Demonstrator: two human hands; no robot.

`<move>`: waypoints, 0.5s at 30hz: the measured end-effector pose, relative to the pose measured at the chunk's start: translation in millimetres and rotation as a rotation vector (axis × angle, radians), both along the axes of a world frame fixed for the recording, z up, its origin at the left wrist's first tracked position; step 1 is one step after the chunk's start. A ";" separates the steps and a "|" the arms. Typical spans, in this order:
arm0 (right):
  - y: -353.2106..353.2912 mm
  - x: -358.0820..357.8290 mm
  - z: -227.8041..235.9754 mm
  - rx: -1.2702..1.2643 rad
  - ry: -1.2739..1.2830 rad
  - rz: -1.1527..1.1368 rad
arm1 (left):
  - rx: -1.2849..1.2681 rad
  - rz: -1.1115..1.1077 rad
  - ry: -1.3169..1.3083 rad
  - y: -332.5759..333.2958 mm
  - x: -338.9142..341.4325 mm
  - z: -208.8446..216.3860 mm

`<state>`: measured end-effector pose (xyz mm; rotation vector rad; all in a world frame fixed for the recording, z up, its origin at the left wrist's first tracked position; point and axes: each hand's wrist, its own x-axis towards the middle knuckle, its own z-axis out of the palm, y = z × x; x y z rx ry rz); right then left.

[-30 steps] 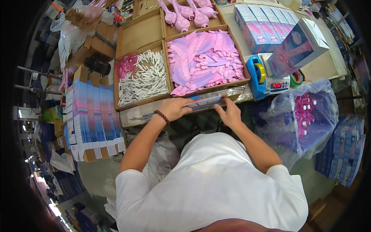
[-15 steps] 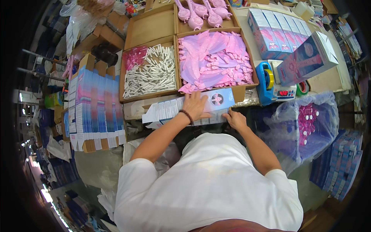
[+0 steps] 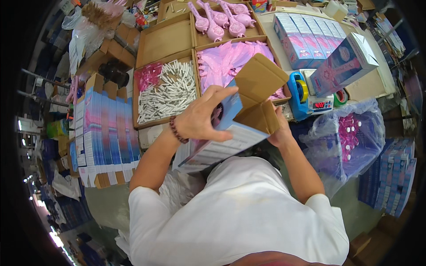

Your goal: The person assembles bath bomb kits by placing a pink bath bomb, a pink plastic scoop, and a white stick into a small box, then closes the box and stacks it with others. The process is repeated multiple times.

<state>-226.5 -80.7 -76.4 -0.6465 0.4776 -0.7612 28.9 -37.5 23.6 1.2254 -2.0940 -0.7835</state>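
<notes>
A blue-and-white printed carton (image 3: 235,141) is tilted up in front of me, its brown inside and end flaps (image 3: 262,77) facing up and to the right. My left hand (image 3: 198,119), with a beaded bracelet at the wrist, holds it across the upper left, thumb on the white panel and fingers over the blue edge. At the open end my right hand (image 3: 280,129) grips the carton from the right; some of its fingers are hidden behind the cardboard. Just beyond lies a box of pink and lilac pieces (image 3: 217,62), partly covered by the carton.
White stick-like parts (image 3: 171,91) fill a box on the left, near a stack of flattened cartons (image 3: 108,133). Pink wands (image 3: 222,22) lie at the back. To the right are a filled carton (image 3: 341,66) on a scale (image 3: 320,104), a tape dispenser (image 3: 295,99) and a plastic-lined crate (image 3: 361,146).
The carton has gone from lying flat at the table edge to tilted and squared open, its end flaps spread. Both hands have shifted their hold on it.
</notes>
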 end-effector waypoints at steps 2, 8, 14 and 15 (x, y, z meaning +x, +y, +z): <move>0.6 21.0 8.3 0.052 -0.225 0.161 | -0.071 -0.080 0.068 5.8 11.0 7.1; 1.8 58.6 41.9 -0.535 0.326 0.069 | 0.227 0.143 0.371 36.3 48.5 -23.1; 9.0 80.8 55.3 -0.875 0.382 0.270 | 0.415 0.364 0.644 50.8 68.3 -42.8; 14.4 87.7 61.8 -0.830 0.478 0.264 | 0.417 0.374 0.648 52.5 67.1 -45.2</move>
